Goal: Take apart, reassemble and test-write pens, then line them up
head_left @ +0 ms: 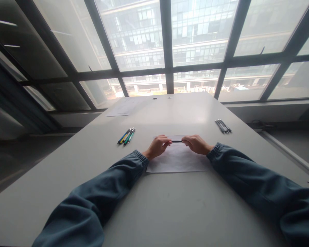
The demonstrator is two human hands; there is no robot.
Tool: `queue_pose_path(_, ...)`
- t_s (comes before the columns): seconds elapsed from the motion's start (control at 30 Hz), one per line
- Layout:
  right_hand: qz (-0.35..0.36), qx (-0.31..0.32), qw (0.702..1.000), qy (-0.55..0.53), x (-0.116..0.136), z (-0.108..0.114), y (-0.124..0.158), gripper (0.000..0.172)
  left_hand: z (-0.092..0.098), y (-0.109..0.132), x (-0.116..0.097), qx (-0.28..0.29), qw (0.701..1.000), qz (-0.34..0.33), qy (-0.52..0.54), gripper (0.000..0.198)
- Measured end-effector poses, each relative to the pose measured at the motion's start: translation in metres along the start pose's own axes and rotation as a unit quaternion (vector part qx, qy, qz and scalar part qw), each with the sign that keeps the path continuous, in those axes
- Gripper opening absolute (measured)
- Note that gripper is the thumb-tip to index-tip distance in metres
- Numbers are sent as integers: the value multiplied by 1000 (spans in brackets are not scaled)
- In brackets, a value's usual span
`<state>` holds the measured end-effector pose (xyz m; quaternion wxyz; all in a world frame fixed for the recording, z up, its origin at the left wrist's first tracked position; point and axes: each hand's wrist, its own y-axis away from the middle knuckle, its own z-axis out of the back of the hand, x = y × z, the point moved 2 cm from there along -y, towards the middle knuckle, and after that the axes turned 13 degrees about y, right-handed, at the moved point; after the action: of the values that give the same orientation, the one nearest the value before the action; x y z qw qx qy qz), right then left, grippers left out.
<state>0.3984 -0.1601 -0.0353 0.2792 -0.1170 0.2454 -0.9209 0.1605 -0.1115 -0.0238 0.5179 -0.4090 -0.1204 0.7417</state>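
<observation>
Between my two hands a black pen (176,141) is held level, above a white sheet of paper (179,161). The fingers of my left hand (157,145) pinch its left end. My right hand (196,144) is closed on the opposite end. Both tips of the pen are hidden by fingers. To the left of my hands lies a group of colored pens (126,136) in blue, yellow and green with dark ends. Off to the right is a row of black and silver pens (223,126), lying side by side.
The long white table (134,209) stretches toward large windows (195,34) in dark frames. More paper (121,107) lies at its far left. A round dark spot (155,98) sits near the far edge. A curtain (12,79) hangs at the left.
</observation>
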Motion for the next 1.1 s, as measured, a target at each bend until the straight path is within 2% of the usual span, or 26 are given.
queue_pose_path(0.2,-5,-28,1000,-6,0,2,0,24,1,-1,-1,-25,1000,9,0,25)
queue_pose_path(0.53,-51,-56,997,-34,-2,5,0,25,9,-3,-4,-148,986,77,16,16)
queue_pose_path(0.93,-51,-62,996,-27,-5,3,1,23,13,-4,-2,-201,975,86,43,18)
queue_pose_path(1.03,-69,-73,992,-70,-5,1,0,23,13,-4,-2,-201,974,92,42,20)
queue_pose_path(1.1,-111,-101,979,-138,-5,0,-1,22,13,-3,0,-196,975,98,39,22)
